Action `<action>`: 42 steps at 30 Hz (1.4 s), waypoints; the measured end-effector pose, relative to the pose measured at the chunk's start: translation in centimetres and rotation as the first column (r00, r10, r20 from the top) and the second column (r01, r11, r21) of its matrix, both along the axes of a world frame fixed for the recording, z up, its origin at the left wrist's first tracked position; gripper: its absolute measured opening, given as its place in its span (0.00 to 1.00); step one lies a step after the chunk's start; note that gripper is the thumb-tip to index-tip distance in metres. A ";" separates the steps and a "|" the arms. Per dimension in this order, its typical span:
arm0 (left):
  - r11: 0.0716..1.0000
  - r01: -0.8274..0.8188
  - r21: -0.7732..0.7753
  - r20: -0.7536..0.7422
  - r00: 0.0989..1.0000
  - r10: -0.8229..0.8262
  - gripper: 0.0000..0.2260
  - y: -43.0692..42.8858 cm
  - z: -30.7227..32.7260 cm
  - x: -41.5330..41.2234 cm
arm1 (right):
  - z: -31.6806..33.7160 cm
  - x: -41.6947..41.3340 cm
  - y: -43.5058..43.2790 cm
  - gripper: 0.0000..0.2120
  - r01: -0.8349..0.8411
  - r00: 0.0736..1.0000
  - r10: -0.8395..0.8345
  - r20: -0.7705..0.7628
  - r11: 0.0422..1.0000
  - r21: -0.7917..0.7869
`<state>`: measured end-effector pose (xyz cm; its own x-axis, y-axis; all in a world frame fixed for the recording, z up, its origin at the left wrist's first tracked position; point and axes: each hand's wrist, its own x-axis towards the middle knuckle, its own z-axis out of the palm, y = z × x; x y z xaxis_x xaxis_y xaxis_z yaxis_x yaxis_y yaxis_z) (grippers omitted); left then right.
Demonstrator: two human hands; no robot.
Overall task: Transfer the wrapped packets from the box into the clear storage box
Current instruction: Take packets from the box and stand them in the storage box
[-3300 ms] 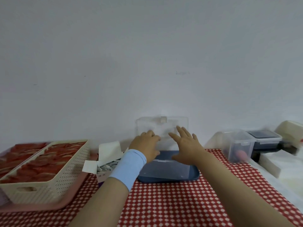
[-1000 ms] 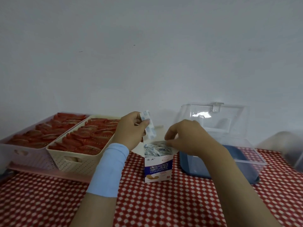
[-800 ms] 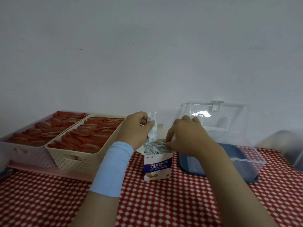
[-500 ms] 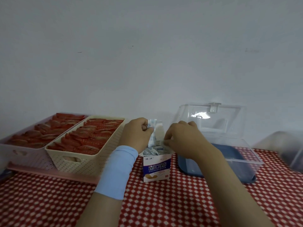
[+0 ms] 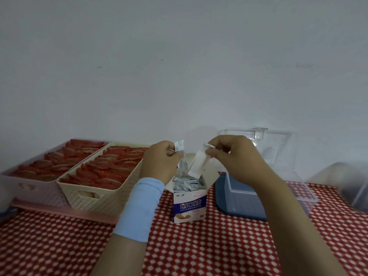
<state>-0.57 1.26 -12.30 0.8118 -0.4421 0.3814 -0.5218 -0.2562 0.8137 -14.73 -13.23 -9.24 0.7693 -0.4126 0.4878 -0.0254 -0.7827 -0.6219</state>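
Packets (image 5: 185, 184) in white-and-blue wrappers fill the small open box (image 5: 188, 204), which stands upright on the red-checked table (image 5: 219, 246) between the two forearms. The left hand (image 5: 159, 162), with a pale blue wristband (image 5: 139, 208) below it, is raised over the box's left side. Its grip pinches a wrapped packet (image 5: 179, 146) between thumb and curled fingers, and more wrapper hangs beneath the hand toward the box. The right hand (image 5: 235, 156) is raised beside it, its grip pinching the top end of a second packet (image 5: 198, 165), which hangs tilted with its lower end just above the box mouth. The clear storage box (image 5: 298, 188) stands just right of the small box, partly behind the right forearm, with its lid (image 5: 278, 148) swung up toward the wall and a blue tray (image 5: 221, 204) under it. At left, a cream basket (image 5: 111, 194) and a pink basket (image 5: 23, 188) side by side hold rows of red packs (image 5: 111, 166).
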 end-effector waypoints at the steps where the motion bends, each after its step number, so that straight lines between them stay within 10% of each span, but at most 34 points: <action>1: 1.000 0.024 -0.013 -0.018 1.000 -0.024 0.05 0.1 0.2 -0.1 | 0.2 -0.2 0.1 0.06 -0.038 0.999 0.037 0.021 0.999 0.033; 12: 0.884 0.432 -0.179 -0.424 0.777 -0.466 0.13 0.9 2.1 -2.3 | 0.3 0.2 0.9 0.04 -0.044 0.999 0.047 -0.010 0.978 0.205; 19: 0.866 0.499 -0.028 -0.312 0.819 -0.482 0.06 1.2 1.9 -1.9 | 0.4 0.0 1.3 0.14 -0.159 0.987 0.149 0.055 0.901 0.403; 25: 0.692 0.605 -0.394 -0.533 0.463 -0.708 0.13 1.6 2.2 -2.3 | 1.1 -0.7 1.1 0.07 -0.223 0.975 0.181 0.131 0.827 0.515; 29: 0.652 0.629 -0.423 -0.521 0.420 -0.743 0.16 1.6 1.8 -2.4 | 1.1 -0.7 1.2 0.05 -0.268 0.963 0.241 0.123 0.794 0.546; 38: 0.737 0.531 -0.418 -0.530 0.517 -0.672 0.15 2.3 1.9 -1.5 | -0.1 1.0 2.2 0.10 -0.222 0.974 0.175 0.141 0.850 0.478; 42: 0.849 0.380 -0.366 -0.547 0.650 -0.527 0.21 2.7 1.5 -0.6 | -1.3 1.4 1.4 0.08 0.065 0.978 -0.085 -0.191 0.992 -0.108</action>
<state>-1.18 3.93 -10.76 0.6107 -0.7918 0.0046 0.0984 0.0816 0.9918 -13.29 -11.78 -10.52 0.8225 -0.4291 0.3733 -0.1993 -0.8322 -0.5174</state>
